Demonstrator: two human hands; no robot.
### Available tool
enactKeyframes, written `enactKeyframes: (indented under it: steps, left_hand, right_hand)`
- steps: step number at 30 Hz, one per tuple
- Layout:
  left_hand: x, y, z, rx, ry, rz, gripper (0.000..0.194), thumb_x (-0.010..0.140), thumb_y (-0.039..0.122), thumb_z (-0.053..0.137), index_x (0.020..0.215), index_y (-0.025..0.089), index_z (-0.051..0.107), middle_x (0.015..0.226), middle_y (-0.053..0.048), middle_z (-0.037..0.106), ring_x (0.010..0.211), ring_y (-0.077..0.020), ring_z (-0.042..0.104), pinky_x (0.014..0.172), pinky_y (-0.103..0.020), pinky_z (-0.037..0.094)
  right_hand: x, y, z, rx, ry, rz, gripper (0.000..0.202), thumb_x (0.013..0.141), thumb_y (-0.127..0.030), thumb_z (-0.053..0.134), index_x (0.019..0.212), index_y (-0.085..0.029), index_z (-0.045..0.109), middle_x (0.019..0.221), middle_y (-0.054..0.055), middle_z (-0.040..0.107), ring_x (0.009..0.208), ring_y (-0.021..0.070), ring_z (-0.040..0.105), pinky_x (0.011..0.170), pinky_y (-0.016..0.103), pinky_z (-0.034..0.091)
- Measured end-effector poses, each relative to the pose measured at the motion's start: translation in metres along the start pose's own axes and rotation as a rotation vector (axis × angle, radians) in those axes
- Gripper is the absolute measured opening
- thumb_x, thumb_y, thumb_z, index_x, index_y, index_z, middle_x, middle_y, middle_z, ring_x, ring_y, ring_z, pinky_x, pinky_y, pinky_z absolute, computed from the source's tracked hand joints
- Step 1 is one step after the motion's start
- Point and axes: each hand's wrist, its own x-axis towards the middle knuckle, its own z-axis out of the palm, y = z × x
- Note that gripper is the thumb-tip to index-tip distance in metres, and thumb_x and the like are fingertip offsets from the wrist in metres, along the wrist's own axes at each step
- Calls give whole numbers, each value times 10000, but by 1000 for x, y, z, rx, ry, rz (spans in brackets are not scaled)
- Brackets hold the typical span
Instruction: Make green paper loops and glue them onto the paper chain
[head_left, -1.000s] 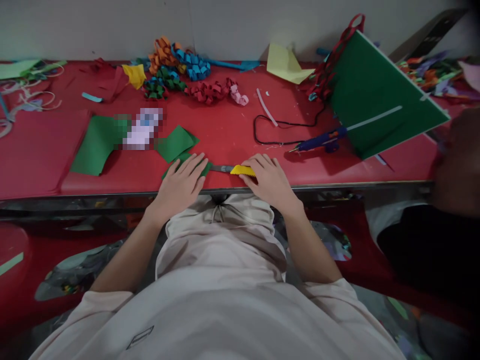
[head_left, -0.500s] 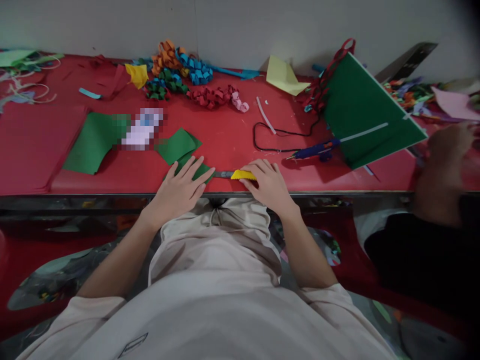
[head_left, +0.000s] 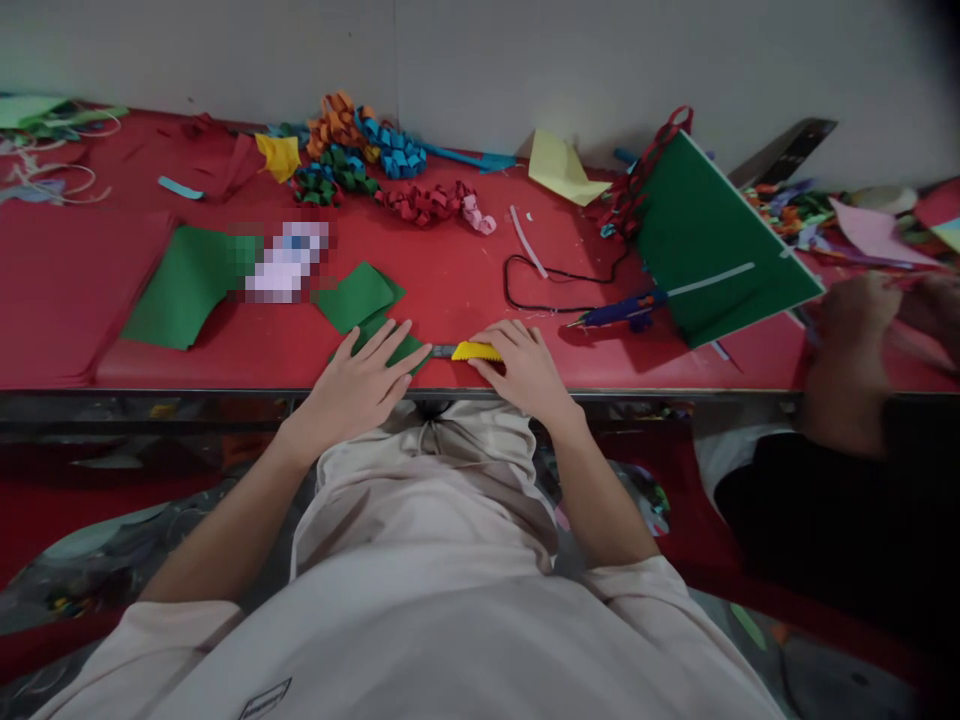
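My left hand (head_left: 358, 385) lies flat with spread fingers on a piece of green paper (head_left: 407, 352) at the table's front edge. A yellow cutter (head_left: 474, 351) is gripped in my right hand (head_left: 525, 370), and its grey blade end points left and reaches the edge of that paper near my left fingertips. Just behind my left hand is another green sheet part (head_left: 361, 293), slightly raised. To the right of my right hand lies a blue glue gun (head_left: 619, 311) with a black cord.
A green board (head_left: 724, 240) leans at the right, near a co-worker's hands (head_left: 859, 310). Paper chains (head_left: 424, 200) lie along the back. A larger green sheet (head_left: 180, 290), a blurred-out item (head_left: 289, 262) and red sheets (head_left: 67, 290) are at the left of the red table.
The view has shifted slightly. My right hand and the cutter have moved a little left, closer to my left hand. At the right, more of the co-worker's hands shows.
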Motion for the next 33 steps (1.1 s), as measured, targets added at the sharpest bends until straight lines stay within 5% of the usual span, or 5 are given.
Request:
enactKeyframes:
  steps: [10,17,33]
  left_hand:
    - [13,8,1,-150,22,85,471,1056,276,383,1504,281,528,1665,-86,371,1567,-299,306,1267,-559,266]
    - [11,9,8,-65,47,-117,608,1052,361,381,1618,147,324,1703,-175,230,1593,-363,196,1256,-643,196]
    - [10,6,7,11,-11,-34,588,1068,334,293,1617,126,322,1702,-162,243,1595,-314,215,1278,-582,189]
  right_hand:
    - [-28,10,-8,107,38,21,273,982,-423,604,1193,-263,671,1130,92,700,1067,295,619,914,473,492]
    - [-20,5,-3,104,52,19,279,1004,-404,569,1200,-233,670,1132,101,689,1086,284,603,954,448,479]
    - [-13,-2,4,7,70,27,283,996,-403,597,1201,-218,654,1143,85,699,1078,277,610,918,410,439]
